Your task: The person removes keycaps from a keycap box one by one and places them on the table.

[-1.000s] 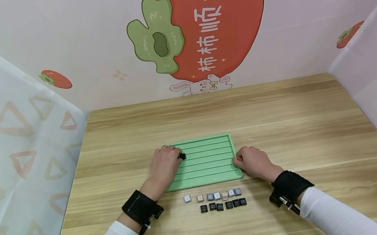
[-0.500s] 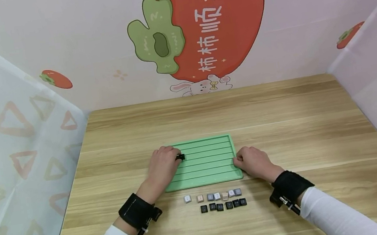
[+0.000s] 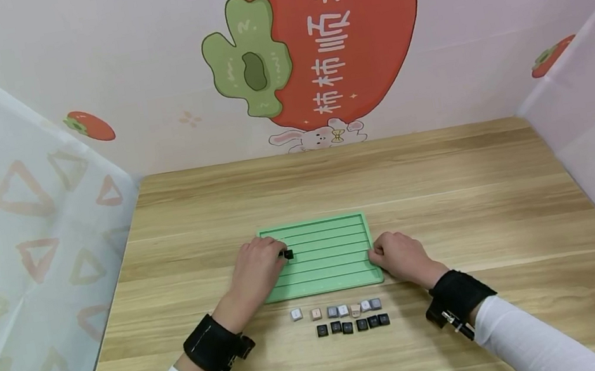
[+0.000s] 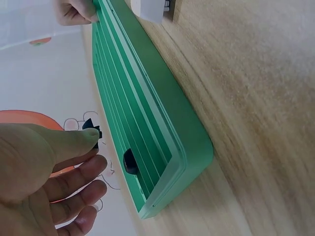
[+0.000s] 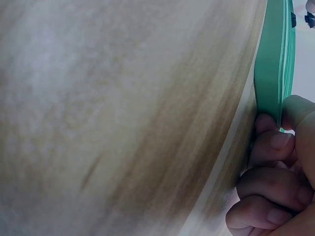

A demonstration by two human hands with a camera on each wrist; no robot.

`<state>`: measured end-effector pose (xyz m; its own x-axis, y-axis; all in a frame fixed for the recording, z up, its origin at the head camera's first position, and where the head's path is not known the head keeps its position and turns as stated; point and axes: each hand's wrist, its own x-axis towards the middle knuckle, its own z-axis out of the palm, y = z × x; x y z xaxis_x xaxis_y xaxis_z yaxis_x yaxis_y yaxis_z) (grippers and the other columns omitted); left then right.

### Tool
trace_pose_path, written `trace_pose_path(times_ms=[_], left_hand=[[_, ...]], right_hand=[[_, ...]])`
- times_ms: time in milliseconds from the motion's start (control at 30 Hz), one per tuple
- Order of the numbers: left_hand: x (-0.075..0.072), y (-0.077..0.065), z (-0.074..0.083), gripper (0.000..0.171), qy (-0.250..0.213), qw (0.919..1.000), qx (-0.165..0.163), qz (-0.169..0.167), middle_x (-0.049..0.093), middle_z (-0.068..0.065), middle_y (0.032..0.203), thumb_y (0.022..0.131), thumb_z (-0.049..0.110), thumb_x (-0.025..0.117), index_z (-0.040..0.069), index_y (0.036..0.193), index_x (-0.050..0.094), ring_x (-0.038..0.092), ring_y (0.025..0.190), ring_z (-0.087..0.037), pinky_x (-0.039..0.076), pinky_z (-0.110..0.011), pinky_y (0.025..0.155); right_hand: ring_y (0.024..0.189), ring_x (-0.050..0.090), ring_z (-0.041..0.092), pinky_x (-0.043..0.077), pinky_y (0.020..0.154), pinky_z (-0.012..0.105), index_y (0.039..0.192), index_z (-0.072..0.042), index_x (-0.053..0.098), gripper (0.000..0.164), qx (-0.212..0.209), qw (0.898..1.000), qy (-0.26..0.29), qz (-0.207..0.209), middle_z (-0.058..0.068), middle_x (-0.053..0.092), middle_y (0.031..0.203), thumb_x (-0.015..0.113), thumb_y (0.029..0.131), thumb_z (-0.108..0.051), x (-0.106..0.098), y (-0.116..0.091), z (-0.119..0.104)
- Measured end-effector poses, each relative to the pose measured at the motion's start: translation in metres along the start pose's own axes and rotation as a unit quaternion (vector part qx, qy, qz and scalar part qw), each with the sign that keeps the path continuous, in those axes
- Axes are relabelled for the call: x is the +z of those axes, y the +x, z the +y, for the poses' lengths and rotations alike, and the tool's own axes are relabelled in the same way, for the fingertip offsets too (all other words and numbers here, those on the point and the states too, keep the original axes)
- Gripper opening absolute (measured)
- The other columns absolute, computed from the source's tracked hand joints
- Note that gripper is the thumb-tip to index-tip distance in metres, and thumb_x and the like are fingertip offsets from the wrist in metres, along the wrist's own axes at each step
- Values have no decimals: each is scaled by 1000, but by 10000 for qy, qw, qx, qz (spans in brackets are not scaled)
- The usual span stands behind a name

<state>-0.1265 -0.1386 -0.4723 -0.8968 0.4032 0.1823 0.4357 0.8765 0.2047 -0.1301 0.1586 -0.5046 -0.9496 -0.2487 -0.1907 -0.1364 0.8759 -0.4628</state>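
Note:
A green ridged tray (image 3: 323, 263) lies on the wooden table. My left hand (image 3: 257, 268) is over the tray's left part and pinches a small black keycap (image 3: 288, 255) between thumb and forefinger. In the left wrist view this keycap (image 4: 88, 124) is raised above the slots, and the other fingers curl loosely. A second black keycap (image 4: 130, 162) sits in the tray close to its left end; in the head view my left hand hides it. My right hand (image 3: 402, 256) grips the tray's right edge, thumb (image 5: 297, 109) on top and curled fingers against the outside.
In front of the tray lies a row of several white, grey and beige keycaps (image 3: 342, 310). Nearer still is a row of several black keycaps (image 3: 348, 328). Printed cloth walls (image 3: 164, 103) enclose the table (image 3: 446, 176) at the back and sides.
My left hand, with the keycap pinched in it, has shifted slightly left and toward the tray's near side, uncovering the far left corner. My right hand and the tray stay put.

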Motion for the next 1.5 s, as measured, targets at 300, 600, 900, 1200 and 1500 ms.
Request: trace_pose_path(times_ms=[300,600,900,1200,1500], left_hand=[[-6,-7,4,21,-45,10000,0,78,69,-2,90,74,16,76,12,93,73,61,82,-20,44,-33,66],[-10,-11,6,22,-110,9998,52,125,70,-2,91,72,16,77,11,93,72,62,86,-21,45,-34,68],[-15,-15,6,20,-63,9997,140,215,69,0,89,71,16,78,13,90,73,62,84,-20,45,-35,68],[-15,-23,8,21,-184,9995,175,208,70,-1,89,72,17,78,13,91,72,62,86,-20,46,-36,74],[-13,-30,9,21,-342,9989,189,274,69,0,91,71,16,78,13,91,71,62,88,-19,44,-34,71]], right_hand=[[46,34,12,26,47,27,51,-15,39,41,-6,10000,-21,0,-7,30,49,54,87,-29,1,0,0],[46,32,11,24,47,27,50,-16,38,42,-55,10000,17,28,-7,28,49,53,87,-28,1,0,1],[46,32,11,24,47,27,51,-16,38,42,-57,10000,43,30,-7,28,49,54,88,-27,-1,-2,-1],[46,32,11,25,47,27,51,-15,38,42,-78,9999,45,45,-7,29,49,54,88,-27,1,-1,0],[46,33,11,26,47,27,50,-15,38,42,-69,9999,54,78,-7,29,49,54,87,-27,0,-1,0]])
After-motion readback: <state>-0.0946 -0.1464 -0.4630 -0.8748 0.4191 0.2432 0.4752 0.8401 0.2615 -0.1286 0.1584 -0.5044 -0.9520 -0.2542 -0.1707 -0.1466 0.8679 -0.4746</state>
